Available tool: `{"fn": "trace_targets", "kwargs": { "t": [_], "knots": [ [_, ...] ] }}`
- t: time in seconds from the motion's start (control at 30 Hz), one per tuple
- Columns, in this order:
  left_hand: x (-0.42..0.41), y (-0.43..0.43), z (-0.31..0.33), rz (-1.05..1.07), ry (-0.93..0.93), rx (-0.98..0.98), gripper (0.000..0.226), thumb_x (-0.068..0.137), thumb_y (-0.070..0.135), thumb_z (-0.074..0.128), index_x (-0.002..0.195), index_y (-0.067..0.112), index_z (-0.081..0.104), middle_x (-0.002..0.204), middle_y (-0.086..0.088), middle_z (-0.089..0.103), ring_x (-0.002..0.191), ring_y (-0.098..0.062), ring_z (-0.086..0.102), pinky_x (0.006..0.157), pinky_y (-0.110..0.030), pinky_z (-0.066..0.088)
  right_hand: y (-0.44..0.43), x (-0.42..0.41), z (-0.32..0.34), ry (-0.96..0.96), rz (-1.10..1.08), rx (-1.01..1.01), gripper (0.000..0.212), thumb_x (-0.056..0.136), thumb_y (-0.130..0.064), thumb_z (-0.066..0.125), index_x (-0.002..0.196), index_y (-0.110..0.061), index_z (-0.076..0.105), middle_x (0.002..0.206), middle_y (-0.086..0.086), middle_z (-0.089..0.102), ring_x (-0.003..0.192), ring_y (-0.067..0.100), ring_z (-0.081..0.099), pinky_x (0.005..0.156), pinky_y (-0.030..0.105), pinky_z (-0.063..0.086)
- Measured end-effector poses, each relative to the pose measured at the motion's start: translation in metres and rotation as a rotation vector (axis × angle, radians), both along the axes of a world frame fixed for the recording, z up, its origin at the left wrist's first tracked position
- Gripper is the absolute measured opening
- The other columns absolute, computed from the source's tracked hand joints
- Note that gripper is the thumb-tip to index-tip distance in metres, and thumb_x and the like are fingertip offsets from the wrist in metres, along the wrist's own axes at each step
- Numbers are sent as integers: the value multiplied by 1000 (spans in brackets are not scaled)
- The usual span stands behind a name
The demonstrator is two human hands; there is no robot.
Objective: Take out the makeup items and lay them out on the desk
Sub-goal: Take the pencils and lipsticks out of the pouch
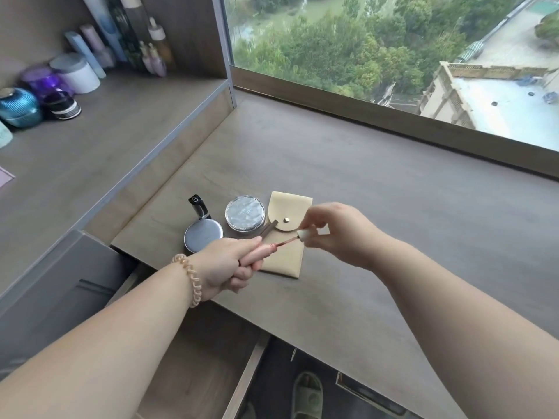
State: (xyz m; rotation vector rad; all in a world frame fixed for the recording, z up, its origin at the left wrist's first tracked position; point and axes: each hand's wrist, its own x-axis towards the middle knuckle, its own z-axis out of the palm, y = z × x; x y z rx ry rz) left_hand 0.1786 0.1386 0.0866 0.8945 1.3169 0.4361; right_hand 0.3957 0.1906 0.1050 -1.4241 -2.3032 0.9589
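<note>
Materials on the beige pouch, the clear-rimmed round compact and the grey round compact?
Beige pouch: looks like matte faux leather or felt; flat, soft fold, metal snap on the flap. Clear-rimmed compact: likely glossy clear plastic, pearly marbled lid catching light. Grey compact: smooth satin finish, plastic or metal; cannot tell which.

The desk (378, 207) is grey-brown with a faint wood grain. At centre frame lies a plain cream pouch (287, 234) with a gold snap (285, 220). Left of it sit a clear compact (245, 217) with a marbled silvery-white lid, a matte grey compact (203, 236), and a glossy black lipstick (199, 206). The pink wand (262, 252) has a rose-gold neck. The bracelet (190, 278) is translucent peach. At upper left stand a ribbed teal jar (18, 107), a purple jar (42, 81) and a white jar (75, 73) with a grey lid.
</note>
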Motion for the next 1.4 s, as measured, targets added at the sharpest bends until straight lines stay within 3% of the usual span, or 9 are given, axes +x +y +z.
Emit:
{"fn": "trace_targets", "kwargs": {
  "t": [0.13, 0.3, 0.47, 0.67, 0.8, 0.97, 1.07, 1.17, 1.4],
  "knots": [
    [7, -1, -14, 170, -33, 115, 40, 93, 48, 42, 82, 11, 55, 56, 1, 51, 51, -14, 49, 52, -25, 32, 12, 17, -20, 132, -231, -143, 12, 77, -20, 74, 88, -19, 69, 78, -8, 59, 72, 9, 53, 60, 20, 37],
    [53, -3, -27, 8, 65, 272, 15, 86, 19, 66, 80, 19, 52, 82, -1, 66, 76, -16, 61, 70, -29, 48, 6, 19, -50, 248, -513, -254, 9, 83, -33, 66, 84, -26, 62, 80, -8, 66, 62, 8, 53, 48, 20, 35],
    [90, -1, -47, -17, 671, 604, 13, 79, 31, 70, 78, 31, 57, 90, 5, 58, 91, -16, 52, 83, -31, 41, 3, 18, -71, 46, -496, -115, 10, 82, -36, 61, 85, -27, 62, 93, -10, 65, 93, 15, 57, 80, 32, 46],
    [94, 9, -67, 47, 746, 665, 8, 78, 31, 69, 84, 29, 65, 89, 7, 66, 91, -19, 55, 82, -34, 43, 1, 21, -86, -153, -409, -52, 13, 75, -42, 71, 86, -36, 64, 89, -11, 49, 103, 17, 41, 80, 30, 22],
    [95, 7, -74, 89, 755, 707, 9, 76, 32, 70, 82, 31, 65, 86, 9, 67, 88, -19, 56, 80, -35, 44, -1, 23, -85, -189, -368, -12, 19, 74, -43, 71, 91, -36, 65, 93, -11, 51, 105, 17, 41, 79, 30, 23],
    [96, 5, -68, 109, 774, 718, 29, 69, 41, 72, 95, 29, 66, 86, 10, 61, 89, -17, 56, 81, -31, 43, -2, 31, -73, -225, -281, -71, 54, 64, -40, 76, 113, -39, 56, 103, -13, 53, 110, 15, 43, 84, 30, 27],
    [85, 0, -54, 254, 736, 865, 34, 67, 45, 63, 92, 22, 65, 78, 11, 53, 79, -17, 57, 77, -40, 48, -9, 40, -56, -13, -265, -125, 64, 60, -31, 83, 116, -40, 53, 110, -15, 54, 112, 7, 45, 94, 25, 31],
    [61, 3, -40, 505, 703, 970, 19, 71, 37, 56, 75, 19, 56, 72, 5, 55, 70, -20, 54, 69, -45, 48, -14, 36, -31, 348, -321, -25, 49, 62, -18, 85, 100, -38, 61, 105, -12, 63, 103, 1, 55, 85, 7, 35],
    [-3, 27, -25, 849, 896, 829, 25, 75, 27, 68, 92, 14, 55, 86, 2, 53, 86, -25, 54, 81, -42, 44, 8, -52, -5, 428, -236, 95, 18, 75, -9, 70, 88, -21, 70, 86, -13, 67, 84, -2, 58, 68, 6, 41]
  ]
}}
